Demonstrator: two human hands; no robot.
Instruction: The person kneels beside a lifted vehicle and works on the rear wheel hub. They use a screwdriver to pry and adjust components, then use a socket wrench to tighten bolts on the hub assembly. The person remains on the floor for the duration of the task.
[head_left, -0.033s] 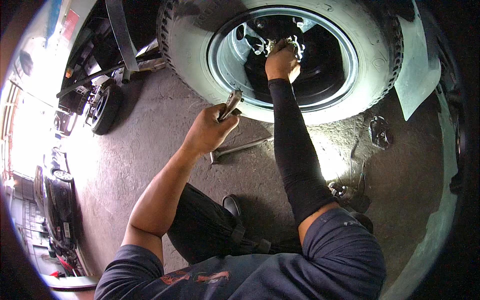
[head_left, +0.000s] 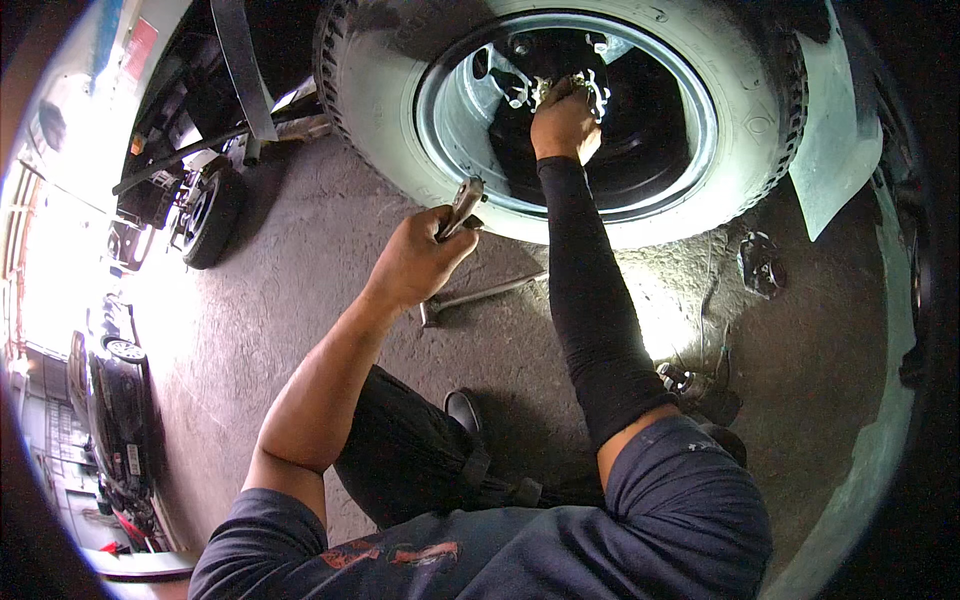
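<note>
A large tyre (head_left: 385, 140) on a silvery steel rim (head_left: 462, 185) stands in front of me at the top. My left hand (head_left: 425, 258) is closed around a metal ratchet wrench (head_left: 463, 205), its head pointing up close to the tyre's lower left sidewall. Reaching through the rim's opening, my right hand (head_left: 566, 125), with a black sleeve on the forearm, is closed at the hub (head_left: 597, 97) in the middle of the wheel. Bright metal parts surround its fingertips; what they grip is hidden.
A long-handled metal bar (head_left: 490, 292) lies on the floor below the tyre. To the right are a crumpled dark object (head_left: 761, 265) and a bright lamp (head_left: 676, 378) with a cable. Another wheel (head_left: 215, 217) and a dark car (head_left: 122, 410) are at the left; a pale panel (head_left: 835, 140) hangs right.
</note>
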